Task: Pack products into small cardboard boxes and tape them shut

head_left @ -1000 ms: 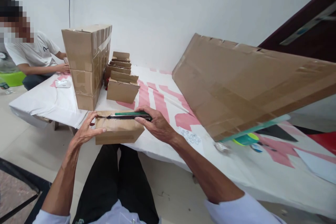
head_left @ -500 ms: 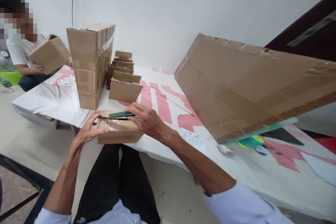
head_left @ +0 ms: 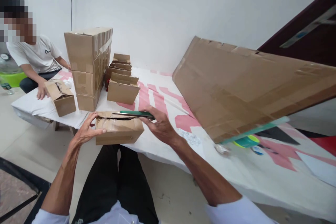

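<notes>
And here's the grip: the right hand [head_left: 160, 125] has the green knife [head_left: 135, 113] pinched between thumb and fingers, lying almost level over the box [head_left: 119, 133]. The left hand [head_left: 88, 130] clasps the box's left end, thumb on the near side, fingers at the far corner. That box sits at the table [head_left: 168, 154] edge, just above the dark trousers [head_left: 115, 182], a dark slit open along its taped top.

Lettering? A dark mark on the co-worker's shirt [head_left: 39, 56], a pale emblem low on the trousers, a bottle [head_left: 7, 87] label; all too small to read.

Both forearms reach forward, the right slanting in from the right, the left rising steeply.

Further out, the stack [head_left: 83, 54] stands left of the open boxes [head_left: 123, 89]. The co-worker's hand [head_left: 42, 90] touches another carton [head_left: 61, 99]. Over right, the board [head_left: 236, 87] leans near the bowl [head_left: 246, 141].
</notes>
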### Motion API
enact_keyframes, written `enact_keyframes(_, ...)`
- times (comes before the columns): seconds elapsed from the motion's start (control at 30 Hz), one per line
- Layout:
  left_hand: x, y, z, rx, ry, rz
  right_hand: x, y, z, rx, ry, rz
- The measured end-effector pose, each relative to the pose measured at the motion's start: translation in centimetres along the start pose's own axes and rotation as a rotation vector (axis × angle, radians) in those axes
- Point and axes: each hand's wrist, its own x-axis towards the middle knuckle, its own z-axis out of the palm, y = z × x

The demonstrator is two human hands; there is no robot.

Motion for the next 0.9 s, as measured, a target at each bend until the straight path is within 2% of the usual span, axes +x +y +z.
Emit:
enact_keyframes(0.13, 0.0, -0.2, 0.0, 0.003, 0.001, 0.021, 1.7, -0.9, 3.0, -0.011, -0.077, -0.2)
enact_keyframes(0.23, 0.0, -0.4, 0.0, 0.005, -0.012, 0.02, 2.6, -1.2, 4.0, -0.071, -0.125, -0.267)
enact_keyframes(0.43, 0.0, -0.1, 0.1, 0.003, -0.019, 0.03, 2.2, -1.3, 3.0, -0.219, -0.26, -0.28)
enact_keyframes(0.63, 0.0, 0.1, 0.3, 0.026, -0.041, 0.035, 1.9, -1.7, 1.2, -0.3, -0.299, -0.254)
enact_keyframes(0.9, 0.0, 0.1, 0.2, 0.026, -0.023, 0.046, 2.7, -2.0, 2.6, -0.353, -0.325, -0.29)
